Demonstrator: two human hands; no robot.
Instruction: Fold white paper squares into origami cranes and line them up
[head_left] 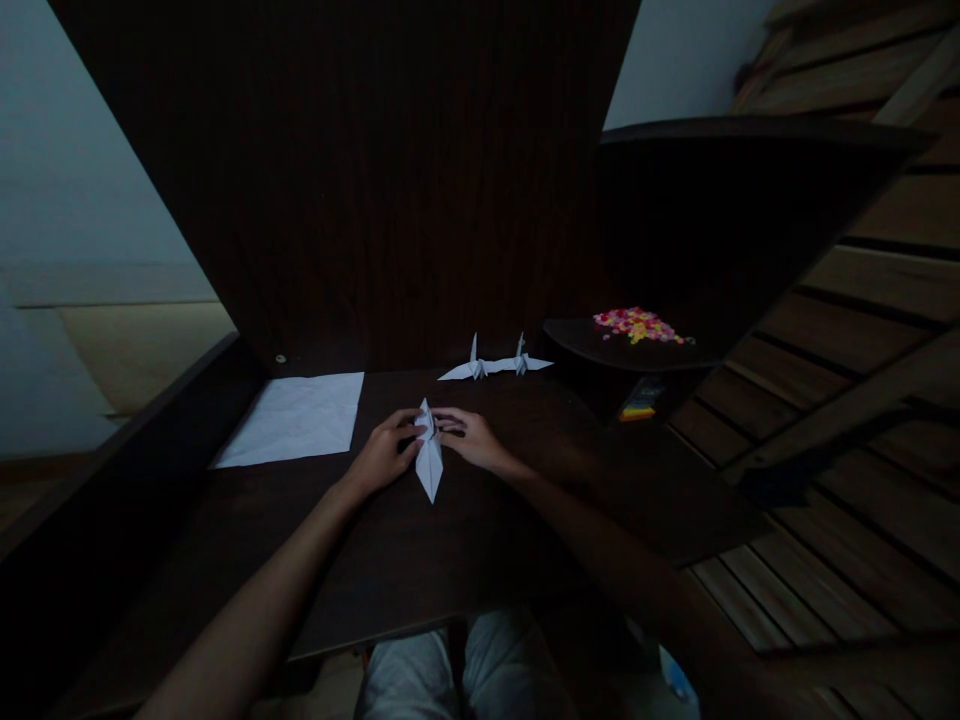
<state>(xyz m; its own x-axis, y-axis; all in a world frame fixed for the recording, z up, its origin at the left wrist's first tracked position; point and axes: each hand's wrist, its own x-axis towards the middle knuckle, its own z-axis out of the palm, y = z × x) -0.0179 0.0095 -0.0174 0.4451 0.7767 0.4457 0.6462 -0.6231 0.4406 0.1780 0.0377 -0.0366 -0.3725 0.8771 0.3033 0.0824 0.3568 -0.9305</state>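
Note:
Between my hands, a folded white paper piece (pixel 430 466) with pointed ends lies lengthwise on the dark desk. My left hand (pixel 386 450) grips its upper left side, fingers and thumb closed on the paper. From the right, my right hand (pixel 472 438) pinches the same piece near its upper middle, with the fingertips partly hidden by folds. Beyond my hands stand two folded paper cranes (pixel 495 368), side by side and touching.
White paper sheets (pixel 300 420) lie flat at the left by the desk's raised side panel (pixel 112 450). A heap of small colourful pieces (pixel 641 324) sits on a corner shelf (pixel 585 345) at the right. Below it is a small yellow-edged box (pixel 637 410).

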